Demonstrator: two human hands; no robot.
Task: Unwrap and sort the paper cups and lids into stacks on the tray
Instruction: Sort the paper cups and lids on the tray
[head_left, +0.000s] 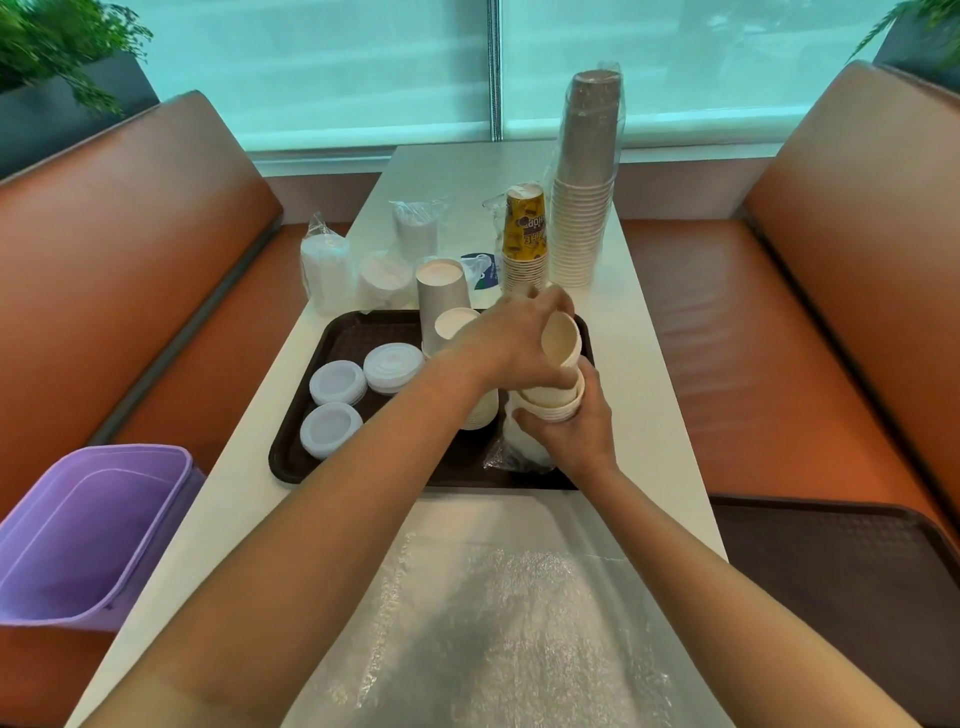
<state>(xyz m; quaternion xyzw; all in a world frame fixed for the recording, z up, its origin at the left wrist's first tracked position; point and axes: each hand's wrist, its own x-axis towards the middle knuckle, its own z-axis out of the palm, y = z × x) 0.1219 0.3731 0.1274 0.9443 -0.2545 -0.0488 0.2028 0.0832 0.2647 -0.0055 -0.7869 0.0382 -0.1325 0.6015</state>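
Observation:
A dark brown tray lies on the white table. On it lie three stacks of white lids and upturned grey cups. My right hand grips a short stack of cream cups still half in its plastic wrap, over the tray's right side. My left hand holds a single cream cup, tilted, just above that stack. Another small cup stack stands on the tray under my left wrist, mostly hidden.
Behind the tray stand wrapped lid packs, a yellow printed cup stack and a tall wrapped brown cup stack. An empty plastic sleeve lies near me. A purple bin sits left; a second tray lies on the right bench.

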